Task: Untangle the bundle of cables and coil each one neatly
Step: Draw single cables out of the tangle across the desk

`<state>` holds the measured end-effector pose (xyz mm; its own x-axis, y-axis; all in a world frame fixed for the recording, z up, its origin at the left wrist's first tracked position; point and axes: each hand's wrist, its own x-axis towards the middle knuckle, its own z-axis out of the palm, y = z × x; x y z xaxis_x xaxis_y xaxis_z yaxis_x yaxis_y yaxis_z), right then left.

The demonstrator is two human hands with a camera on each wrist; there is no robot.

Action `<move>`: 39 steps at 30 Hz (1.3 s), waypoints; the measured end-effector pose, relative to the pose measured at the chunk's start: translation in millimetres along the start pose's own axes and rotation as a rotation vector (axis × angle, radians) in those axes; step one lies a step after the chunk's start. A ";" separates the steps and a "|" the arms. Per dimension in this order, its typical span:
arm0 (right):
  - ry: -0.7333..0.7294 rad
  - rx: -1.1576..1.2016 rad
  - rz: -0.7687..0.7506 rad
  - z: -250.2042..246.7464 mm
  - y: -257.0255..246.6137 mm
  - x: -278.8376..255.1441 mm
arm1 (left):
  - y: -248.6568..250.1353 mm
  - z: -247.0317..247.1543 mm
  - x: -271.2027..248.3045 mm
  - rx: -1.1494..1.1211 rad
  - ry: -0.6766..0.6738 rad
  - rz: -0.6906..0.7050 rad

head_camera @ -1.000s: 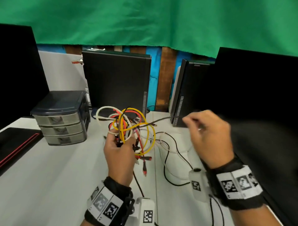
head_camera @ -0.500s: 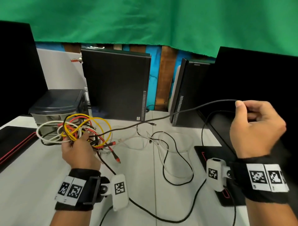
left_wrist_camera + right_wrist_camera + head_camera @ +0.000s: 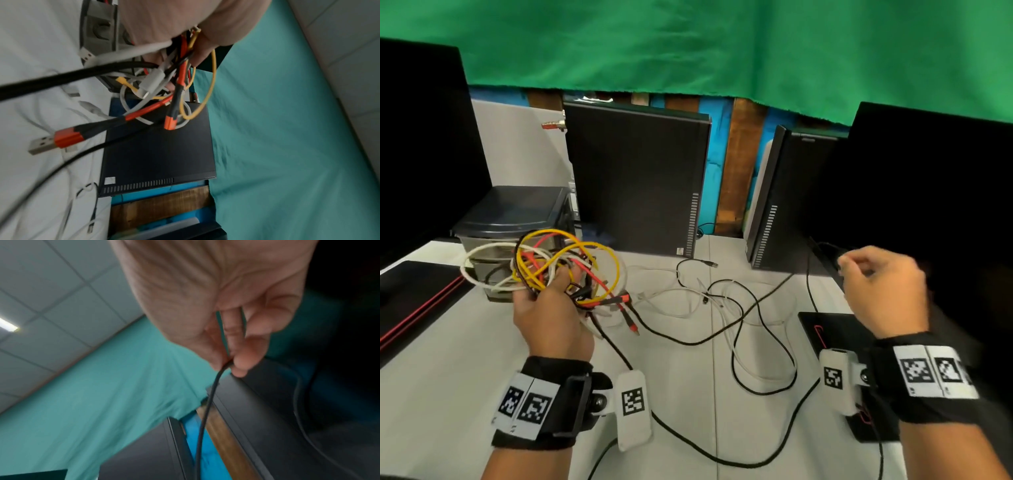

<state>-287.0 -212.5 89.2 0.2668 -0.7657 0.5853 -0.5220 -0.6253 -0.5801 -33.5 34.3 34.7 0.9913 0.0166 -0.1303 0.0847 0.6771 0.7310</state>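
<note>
Both hands (image 3: 544, 308) (image 3: 883, 291) grip cables (image 3: 571, 263); no legible writing.

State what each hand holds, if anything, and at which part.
The left hand grips the tangled cable bundle around its middle; the right hand pinches the thin black cable along its length, between thumb and fingertip.

The left hand (image 3: 551, 315) hides the core of the cable bundle (image 3: 558, 267). The blurred right hand (image 3: 883, 291) masks where it pinches the black cable (image 3: 202, 418). That cable runs off the worktop's (image 3: 448, 359) near edge, cut by the frame.
</note>
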 end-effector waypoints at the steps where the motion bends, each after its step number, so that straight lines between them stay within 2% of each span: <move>1: -0.026 0.000 0.064 6.0 5.4 -0.7 | 4.2 2.7 -2.6 -0.013 -0.029 0.010; 3: -0.069 -0.021 0.149 12.3 14.1 -0.3 | 13.5 6.6 -7.1 -0.041 -0.100 0.047; 4: -0.108 -0.040 0.140 13.1 14.1 -0.4 | 18.2 8.4 -9.5 -0.055 -0.135 0.064; 9: -0.307 -0.214 -0.053 14.0 -31.4 -21.3 | 26.3 19.1 -25.0 -0.125 -0.249 0.061; 11: -0.529 -0.261 -0.171 23.1 -56.3 -46.6 | 23.8 23.5 -31.1 -0.154 -0.254 0.026; 13: -0.814 -0.133 -0.245 38.8 -78.6 -77.9 | 21.2 27.3 -37.6 -0.194 -0.282 -0.038; 14: -0.930 -0.007 -0.234 46.8 -87.6 -92.2 | 19.5 29.0 -41.5 -0.205 -0.305 -0.070; 17: -1.124 0.371 -0.052 60.7 -100.8 -115.2 | 15.0 32.7 -52.4 -0.219 -0.327 -0.129; 19: -1.154 0.530 0.034 60.2 -100.9 -117.4 | 11.5 33.7 -56.7 -0.217 -0.329 -0.163; 21: -1.152 0.604 0.041 58.7 -98.7 -115.3 | 6.6 34.2 -58.1 -0.203 -0.333 -0.199; 25: -1.087 0.629 -0.034 61.4 -97.3 -111.2 | -0.5 33.6 -58.6 -0.184 -0.403 -0.294; 30: -1.009 0.646 -0.030 62.0 -97.1 -110.7 | -8.6 30.1 -61.7 -0.147 -0.477 -0.410; 35: -0.908 0.647 -0.080 53.4 -99.9 -106.6 | -15.2 29.0 -70.4 -0.069 -0.483 -0.374; 39: -0.891 0.690 -0.023 48.3 -102.4 -105.7 | -14.6 27.1 -70.5 -0.065 -0.476 -0.355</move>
<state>-222.7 -74.9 59.3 0.8979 -0.4148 0.1474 -0.0232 -0.3789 -0.9252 -101.9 3.3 51.3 0.8406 -0.5405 -0.0337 0.4278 0.6246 0.6533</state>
